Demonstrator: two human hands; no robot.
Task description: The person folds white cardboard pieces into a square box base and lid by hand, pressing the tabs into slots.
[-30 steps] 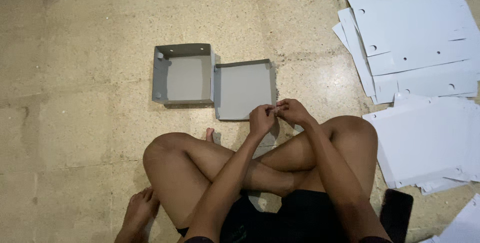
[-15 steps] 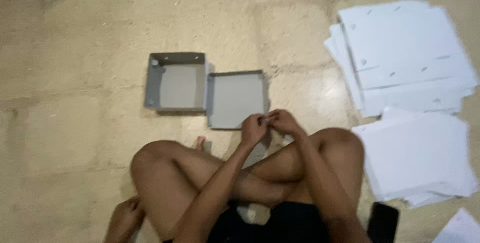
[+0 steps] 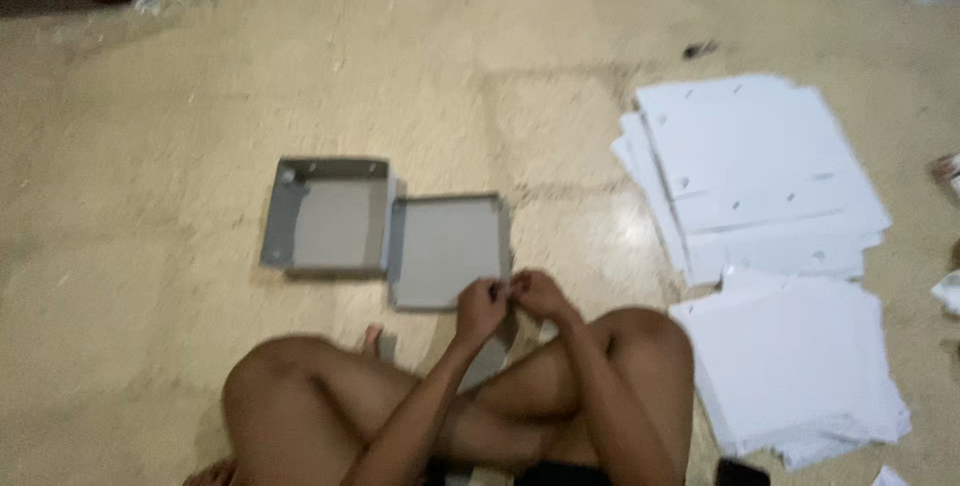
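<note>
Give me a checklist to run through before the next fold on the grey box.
1. Both hands on the work: left hand and right hand meet at the near right corner of the grey box: ok.
2. Grip on the flap: blurred, cannot tell.
3. Box flat on the floor: ok.
4. Other half of the box with walls up: ok.
5. White sheet stack within the right hand's side: ok.

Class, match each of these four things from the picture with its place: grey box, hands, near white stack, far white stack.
Things:
1. grey box
2. hands
3. near white stack
4. far white stack

Places:
A. beside the right knee
B. at the box's near right corner
C. on the floor ahead of the knees
D. on the floor right of the box, beyond the other stack

Pairs: 1-C, 2-B, 3-A, 4-D
</note>
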